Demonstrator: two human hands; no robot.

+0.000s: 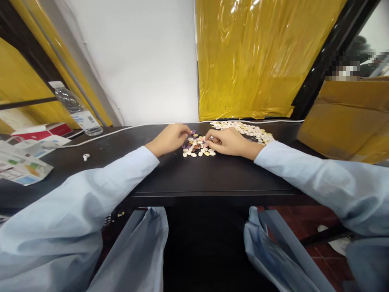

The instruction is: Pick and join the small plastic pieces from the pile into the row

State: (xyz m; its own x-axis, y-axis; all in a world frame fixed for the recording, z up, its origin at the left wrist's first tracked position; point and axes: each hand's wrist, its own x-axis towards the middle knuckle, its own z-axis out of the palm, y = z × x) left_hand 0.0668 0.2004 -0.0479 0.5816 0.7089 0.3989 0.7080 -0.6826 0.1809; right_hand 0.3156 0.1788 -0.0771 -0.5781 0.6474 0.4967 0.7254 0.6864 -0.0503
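On the black table lies a loose pile of small oval button-like pieces, mostly cream, with some purple, brown and yellow ones. At its left edge is my left hand, fingers curled in beside a purple piece. My right hand reaches in from the other side, its fingers bent and pinched over the pile's upper right. Whatever either set of fingertips holds is too small or hidden to make out. Behind my right hand spreads a larger heap of pale oval pieces, partly covered by that hand and wrist.
A cardboard box stands at the right end of the table. To the left are a plastic bottle, a white earbud, and printed packets. A white cable runs along the back edge, by the wall.
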